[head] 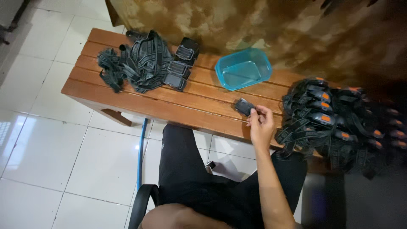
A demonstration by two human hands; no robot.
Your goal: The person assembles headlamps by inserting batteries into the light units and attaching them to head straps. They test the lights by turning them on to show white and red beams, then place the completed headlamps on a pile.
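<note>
Right hand [261, 124] pinching a small black plastic headlamp housing [244, 106] at the front edge of the slatted wooden desk [169, 106], between blue plastic tub [243, 68] and heap of strapped headlamps [335, 121]; left hand out of view

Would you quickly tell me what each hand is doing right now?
Left hand: not in view.
Right hand: fingers closed on a small black headlamp unit at the wooden bench.

Small assembly workspace: wooden slatted bench [169, 101], headlamp pile [335, 123], strap heap [135, 61], tiled floor [51, 148].
</note>
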